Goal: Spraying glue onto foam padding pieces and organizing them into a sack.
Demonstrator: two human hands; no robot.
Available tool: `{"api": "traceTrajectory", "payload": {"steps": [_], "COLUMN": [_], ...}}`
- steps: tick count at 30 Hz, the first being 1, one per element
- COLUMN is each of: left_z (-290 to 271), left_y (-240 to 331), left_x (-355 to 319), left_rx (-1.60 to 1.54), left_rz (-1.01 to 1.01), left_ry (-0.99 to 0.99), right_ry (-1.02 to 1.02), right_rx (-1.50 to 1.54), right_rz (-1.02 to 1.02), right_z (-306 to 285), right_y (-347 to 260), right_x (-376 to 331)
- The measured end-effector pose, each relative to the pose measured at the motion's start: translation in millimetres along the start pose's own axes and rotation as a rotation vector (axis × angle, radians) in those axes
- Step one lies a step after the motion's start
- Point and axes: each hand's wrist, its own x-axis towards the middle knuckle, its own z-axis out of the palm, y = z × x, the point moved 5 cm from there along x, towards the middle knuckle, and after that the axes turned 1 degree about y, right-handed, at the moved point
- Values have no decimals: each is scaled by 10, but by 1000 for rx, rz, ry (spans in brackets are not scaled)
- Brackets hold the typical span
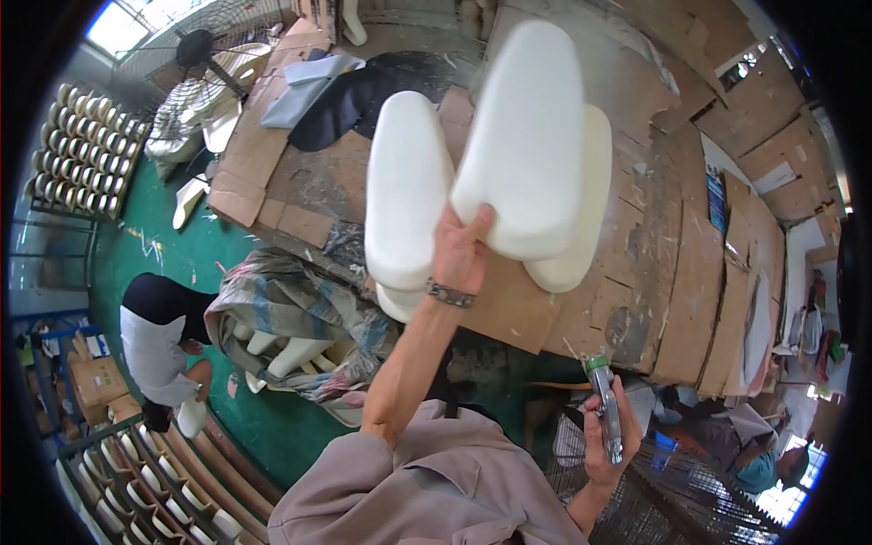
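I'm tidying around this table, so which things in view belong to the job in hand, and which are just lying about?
Likely part of the job:
white pad, in the left hand
grey tool with a green end, in the right hand
other pads on the table

Seemingly just lying about:
black sheet
light grey sheet

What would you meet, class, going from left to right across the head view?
Upper-left white pieces, cloth sack, left hand gripping a white pad, right hand holding a grey tool, teal shirt.
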Motion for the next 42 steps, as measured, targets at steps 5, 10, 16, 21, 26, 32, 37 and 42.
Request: {"api": "traceTrajectory", "payload": {"steps": [5, 10, 16, 21, 26, 32, 37, 42], "left_z": [-1117, -3092, -4496, -3686, -1360, -529, -898, -1161], "left_y": [982, 1878, 2232, 2283, 1162, -1652, -2593, -2585], "left_x": [538, 1459, 1728, 1213, 40, 91, 578, 467], "left_rx": [111, 195, 49, 573, 1505, 1279, 1463, 1261], "left_rz": [260, 259, 99, 233, 840, 32, -225, -201], "left_ry": [-22, 290, 262, 854, 219, -78, -36, -43], "right_ry": [-39, -45, -1, 52, 72, 88, 132, 153], "right_rx": [-87, -59, -97, -103, -81, -116, -132, -89], "right_rz": [-18, -51, -39, -46, -27, -50, -71, 8], "right_z": [104, 137, 33, -40, -127, -347, -577, -749], "right_y": [20, 33, 9, 48, 91, 111, 162, 304], "right_x": [59, 161, 191, 128, -43, -424, -856, -1200]}}
